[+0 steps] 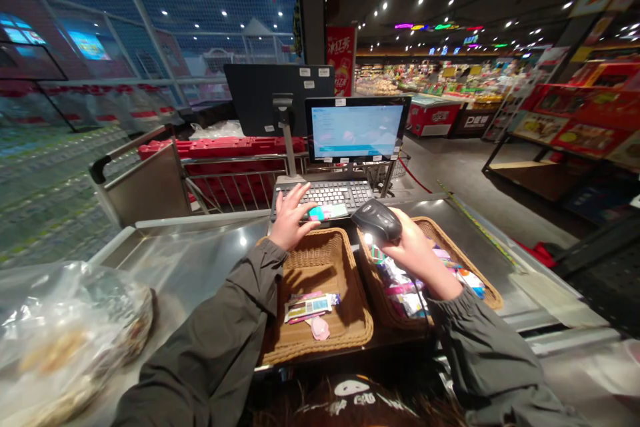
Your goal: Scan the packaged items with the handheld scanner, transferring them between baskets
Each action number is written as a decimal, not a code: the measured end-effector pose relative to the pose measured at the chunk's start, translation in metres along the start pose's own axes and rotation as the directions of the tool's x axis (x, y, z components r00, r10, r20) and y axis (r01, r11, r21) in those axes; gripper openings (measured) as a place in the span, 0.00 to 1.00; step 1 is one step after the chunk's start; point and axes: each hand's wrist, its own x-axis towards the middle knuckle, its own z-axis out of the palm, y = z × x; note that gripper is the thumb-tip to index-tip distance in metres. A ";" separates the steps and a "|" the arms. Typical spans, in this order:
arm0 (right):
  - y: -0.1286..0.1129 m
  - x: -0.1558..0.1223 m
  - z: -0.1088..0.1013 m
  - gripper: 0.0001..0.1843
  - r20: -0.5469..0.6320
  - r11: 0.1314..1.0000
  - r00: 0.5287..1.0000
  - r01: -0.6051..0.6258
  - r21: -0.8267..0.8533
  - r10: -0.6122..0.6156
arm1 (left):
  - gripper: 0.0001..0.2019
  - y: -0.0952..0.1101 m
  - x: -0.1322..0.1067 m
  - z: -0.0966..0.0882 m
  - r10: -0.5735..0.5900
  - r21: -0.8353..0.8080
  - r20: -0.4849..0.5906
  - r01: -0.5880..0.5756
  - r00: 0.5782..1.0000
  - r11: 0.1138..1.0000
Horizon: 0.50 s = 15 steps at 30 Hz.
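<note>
My left hand (293,217) is over the left part of the black keyboard (333,193), with a small colourful packet (327,212) between thumb and index finger, the other fingers spread. My right hand (413,250) grips a black handheld barcode scanner (377,221), its head turned left and a bright light at its lower edge. Below my left hand stands a wicker basket (367,330) with a few small wrapped packets (310,307) and a pink piece (320,328). Under my right hand, a second wicker basket (493,297) holds several colourful packets (405,290), partly hidden by my forearm.
A lit touchscreen monitor (357,130) stands behind the keyboard, beside a second screen (273,97) seen from behind. A clear plastic bag (65,340) lies on the metal counter (193,247) at left. Beyond are a shopping trolley (145,180) and shop shelves (575,113).
</note>
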 end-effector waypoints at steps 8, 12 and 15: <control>0.004 0.008 0.023 0.21 0.043 1.000 0.999 -0.008 0.016 0.008 | 0.15 -0.005 -0.035 0.013 -0.071 0.035 0.196 0.065 0.978 0.997; 0.003 0.008 0.039 0.19 0.078 1.000 0.997 -0.008 0.021 0.006 | 0.15 -0.008 -0.054 0.026 -0.072 0.026 0.289 0.067 0.955 0.997; 0.001 0.006 0.052 0.21 0.098 1.000 0.995 -0.005 0.013 0.004 | 0.14 -0.010 -0.067 0.036 -0.068 0.023 0.354 0.064 0.933 0.998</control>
